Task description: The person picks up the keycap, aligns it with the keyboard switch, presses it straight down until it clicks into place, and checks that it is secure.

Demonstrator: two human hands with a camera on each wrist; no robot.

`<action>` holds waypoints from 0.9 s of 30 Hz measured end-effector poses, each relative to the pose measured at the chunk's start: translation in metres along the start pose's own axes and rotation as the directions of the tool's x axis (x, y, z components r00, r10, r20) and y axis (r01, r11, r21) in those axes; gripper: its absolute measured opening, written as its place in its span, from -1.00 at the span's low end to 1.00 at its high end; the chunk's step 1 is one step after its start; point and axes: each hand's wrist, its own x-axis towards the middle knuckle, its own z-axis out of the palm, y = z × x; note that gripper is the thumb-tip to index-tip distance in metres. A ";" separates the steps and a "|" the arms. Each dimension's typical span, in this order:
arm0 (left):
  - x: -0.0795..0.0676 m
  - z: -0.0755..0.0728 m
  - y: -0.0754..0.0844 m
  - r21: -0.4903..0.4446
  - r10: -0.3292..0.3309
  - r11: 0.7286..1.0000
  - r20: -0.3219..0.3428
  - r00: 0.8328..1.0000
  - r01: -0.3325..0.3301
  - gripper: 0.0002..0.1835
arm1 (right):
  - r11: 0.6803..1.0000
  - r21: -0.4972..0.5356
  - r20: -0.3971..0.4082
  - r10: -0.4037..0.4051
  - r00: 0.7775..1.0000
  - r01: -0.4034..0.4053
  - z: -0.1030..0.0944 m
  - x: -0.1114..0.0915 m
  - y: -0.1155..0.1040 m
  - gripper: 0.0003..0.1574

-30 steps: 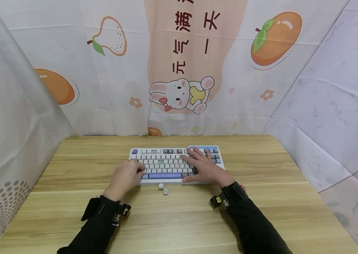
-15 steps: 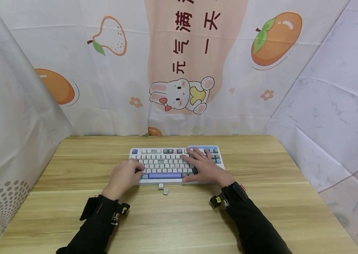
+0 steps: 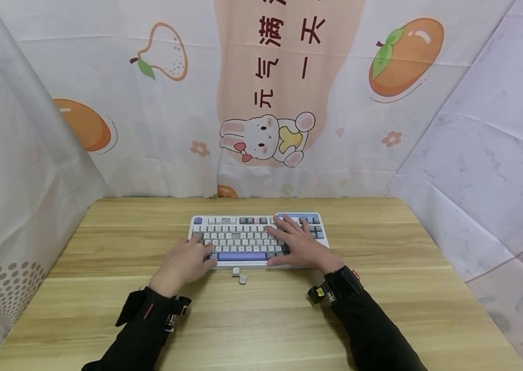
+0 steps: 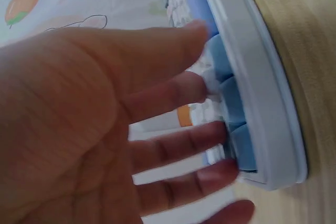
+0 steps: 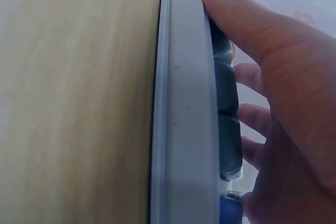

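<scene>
A white computer keyboard [image 3: 242,264] with a purple space bar [image 3: 241,256] lies on the table. My left hand [image 3: 183,261] spreads its fingers over the keyboard's left end. In the left wrist view that hand's thumb [image 4: 178,43] reaches toward the purple bar and its fingers extend over the keys beside the blue keycaps [image 4: 233,98]. My right hand [image 3: 302,247] rests spread across the right part, covering many keys. Its thumb [image 5: 231,9] lies on the front edge in the right wrist view. Two loose keycaps, a white one [image 3: 235,271] and a grey one [image 3: 242,279], lie before the keyboard.
The wooden table [image 3: 261,324] extends around the keyboard on all sides. A printed cloth [image 3: 164,118] hangs behind its far edge, with more sheets at left and right. Black straps with small cameras [image 3: 319,292] sit on both wrists.
My left hand's fingers, bunched over the lower left keys before, have spread out over the left end, the thumb moving to the front edge. The right hand and the loose keycaps have stayed put.
</scene>
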 end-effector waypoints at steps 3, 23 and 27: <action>-0.001 0.000 0.004 0.040 -0.023 0.999 0.046 0.999 0.021 -0.46 | 1.000 0.005 0.003 0.000 1.000 0.000 0.001 -0.001 0.002 0.14; -0.007 0.005 0.007 -0.046 -0.040 0.998 -0.055 0.998 0.038 -0.56 | 0.999 0.005 -0.016 -0.035 0.999 0.035 0.000 -0.006 0.001 0.13; -0.007 0.004 0.009 -0.063 -0.042 0.997 -0.083 0.996 0.037 -0.59 | 0.999 0.001 -0.018 -0.034 0.999 0.035 0.000 -0.005 0.003 0.14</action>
